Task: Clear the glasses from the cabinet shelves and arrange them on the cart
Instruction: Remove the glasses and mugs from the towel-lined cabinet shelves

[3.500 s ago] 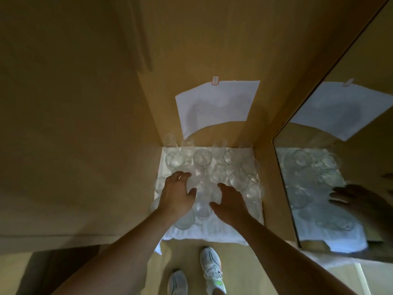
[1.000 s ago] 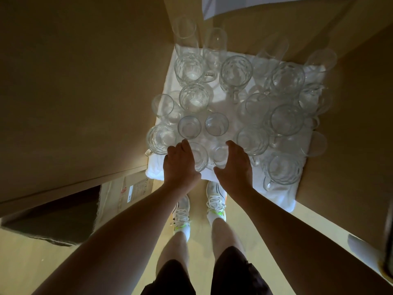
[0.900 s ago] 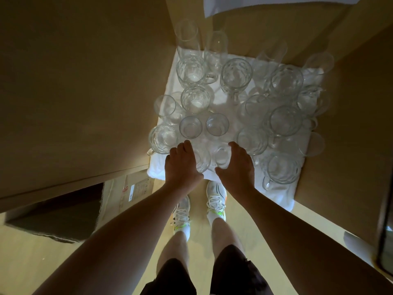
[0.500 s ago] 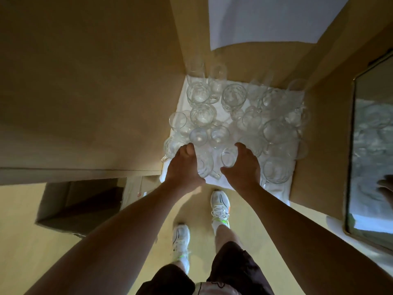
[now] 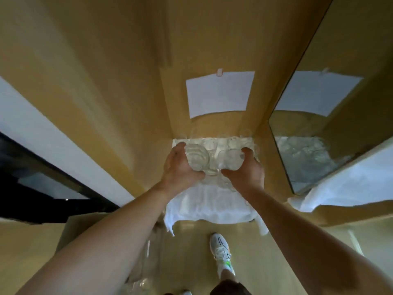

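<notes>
Hands: two, left hand [image 5: 179,168] and right hand [image 5: 246,170]
Held glasses: two, glass [image 5: 196,156] left, mug [image 5: 231,159] right
Fingers: curled around each
Look: clear, blurred

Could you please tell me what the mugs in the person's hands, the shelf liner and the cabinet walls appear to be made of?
Glass mugs: clear glass, see-through with bright glints.
Shelf liner: white cloth, judging by its wrinkles and drooping front edge.
Cabinet wall: probably wood or laminate board, tan and matte; grain is not discernible.
</notes>
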Demonstrator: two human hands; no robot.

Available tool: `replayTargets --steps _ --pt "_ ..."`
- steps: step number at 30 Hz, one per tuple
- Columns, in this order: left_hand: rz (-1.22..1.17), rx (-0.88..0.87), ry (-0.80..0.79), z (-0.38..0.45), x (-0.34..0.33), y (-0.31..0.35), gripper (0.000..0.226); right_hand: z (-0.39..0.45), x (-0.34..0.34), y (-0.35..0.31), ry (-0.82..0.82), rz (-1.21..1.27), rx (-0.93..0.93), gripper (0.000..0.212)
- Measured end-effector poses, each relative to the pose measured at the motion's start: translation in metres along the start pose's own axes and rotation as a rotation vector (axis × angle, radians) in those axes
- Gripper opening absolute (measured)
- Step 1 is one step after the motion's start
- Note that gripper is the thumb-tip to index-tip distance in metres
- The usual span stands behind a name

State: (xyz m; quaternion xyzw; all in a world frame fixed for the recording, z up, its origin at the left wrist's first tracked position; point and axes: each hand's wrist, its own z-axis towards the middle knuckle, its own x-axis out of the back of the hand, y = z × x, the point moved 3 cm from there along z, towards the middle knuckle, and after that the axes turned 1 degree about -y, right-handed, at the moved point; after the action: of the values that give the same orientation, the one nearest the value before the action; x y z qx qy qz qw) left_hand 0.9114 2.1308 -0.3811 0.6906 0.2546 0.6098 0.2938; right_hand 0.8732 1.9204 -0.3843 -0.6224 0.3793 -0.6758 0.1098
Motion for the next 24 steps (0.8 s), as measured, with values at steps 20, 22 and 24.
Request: replayTargets --steps 20,22,24 --pt "-0.367 -0.401 0.138 -0.145 0.07 0.248 0.112 -0.149 0.252 0.0 0.426 0.218 0.069 0.075" --pt "-0.377 -0.44 0.159 -0.169 0.056 0.274 0.112 -0.166 0.283 0.02 0.427 0.207 0.076 0.074" --pt "-0.388 -0.453 0.169 -0.192 0.04 0.3 0.11 -0.182 0.312 0.044 0.42 0.19 0.071 0.077"
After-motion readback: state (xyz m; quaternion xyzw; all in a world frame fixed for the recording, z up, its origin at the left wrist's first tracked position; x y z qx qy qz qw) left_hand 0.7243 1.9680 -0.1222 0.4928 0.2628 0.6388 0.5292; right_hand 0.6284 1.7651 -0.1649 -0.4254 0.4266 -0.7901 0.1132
